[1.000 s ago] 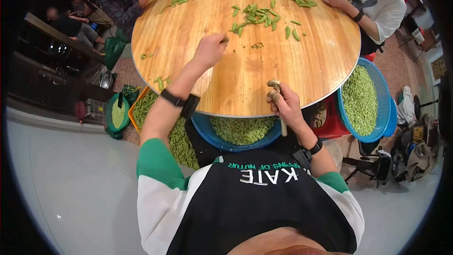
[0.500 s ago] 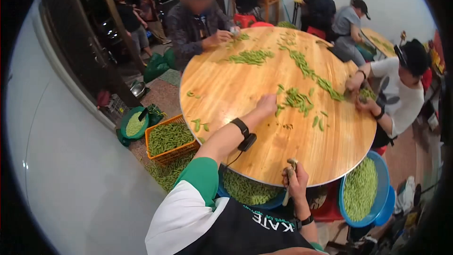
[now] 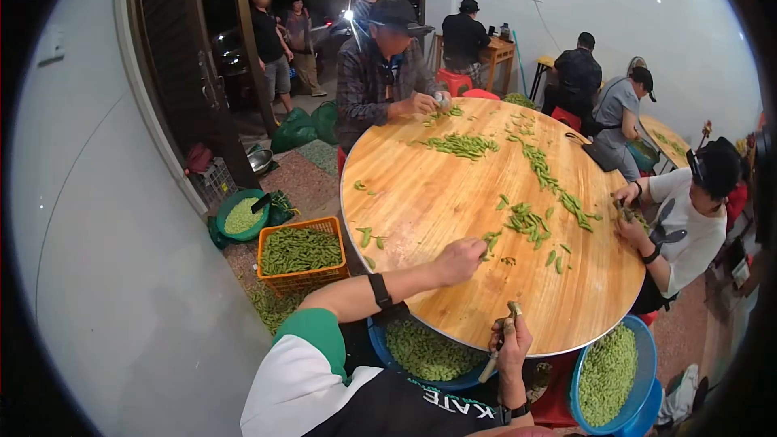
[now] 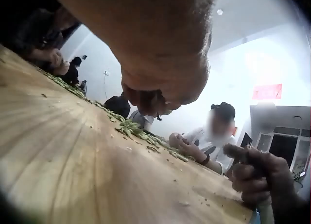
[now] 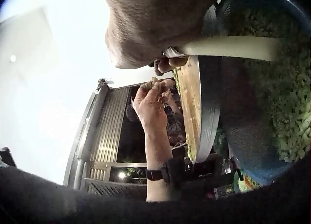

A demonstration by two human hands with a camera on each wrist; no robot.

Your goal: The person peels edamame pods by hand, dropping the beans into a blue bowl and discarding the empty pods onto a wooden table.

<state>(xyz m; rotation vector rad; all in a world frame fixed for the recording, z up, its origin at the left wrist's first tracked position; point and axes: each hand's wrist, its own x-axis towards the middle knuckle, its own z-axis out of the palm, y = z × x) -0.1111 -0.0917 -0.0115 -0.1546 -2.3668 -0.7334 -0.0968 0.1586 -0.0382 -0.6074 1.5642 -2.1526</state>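
My left hand (image 3: pixel 461 260) is low over the round table, fingers curled and pinching a green bean pod (image 3: pixel 491 239) at the fingertips. Just beyond it lies a loose pile of bean pods (image 3: pixel 528 222). In the right wrist view, something greenish shows at the fingertips of the left hand (image 5: pixel 151 105). Near the front edge, my right hand (image 3: pixel 511 341) grips a tool with a pale, slender handle (image 3: pixel 488 367), which points down past the table rim. The handle (image 5: pixel 233 48) stands out plainly in the right wrist view; the fist hides the tool's other end.
The wooden table (image 3: pixel 421 218) carries more pod rows (image 3: pixel 461 146). Blue basins of shelled beans (image 3: pixel 433 348) (image 3: pixel 609 372) stand below its edge. An orange crate of pods (image 3: pixel 301 249) and a green basin (image 3: pixel 243 217) are on the floor at left. Two people work across the table.
The head view has tilted up and swung, showing more of the room. My left hand has reached across to the pod pile and now pinches a pod. The right hand keeps its grip near the edge.
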